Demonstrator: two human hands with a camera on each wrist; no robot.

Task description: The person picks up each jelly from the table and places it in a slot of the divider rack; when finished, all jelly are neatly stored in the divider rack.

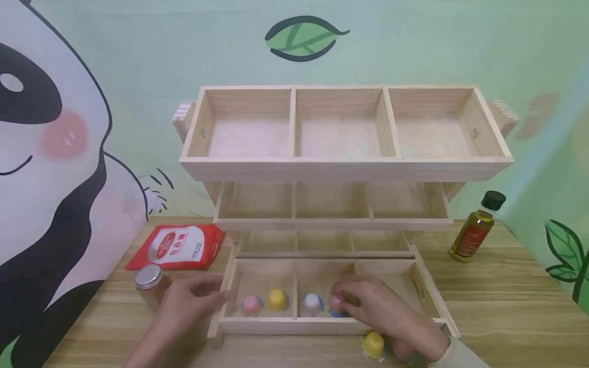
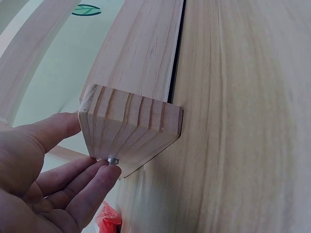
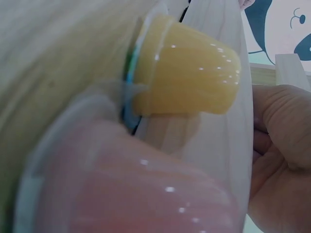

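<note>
My right hand (image 1: 375, 304) pinches a pink jelly cup (image 1: 336, 302) low in the middle compartment of the bottom wooden tray (image 1: 257, 325). Beside it in that compartment stands a white jelly cup (image 1: 312, 303). The left compartment holds a pink and a yellow jelly cup (image 1: 277, 299). On the table under my right wrist are another yellow jelly cup (image 3: 189, 68) and a pink one (image 3: 141, 184). My left hand (image 1: 190, 301) holds the left end of the wooden rack (image 2: 131, 121), thumb on one side and fingers on the other, near a bolt.
Above the bottom tray rise more three-part trays (image 1: 345, 171) of the rack. Left of it lie a red and white packet (image 1: 179, 248) and a jar with a metal lid (image 1: 149, 276), partly behind my left hand. An oil bottle (image 1: 474, 232) stands at right.
</note>
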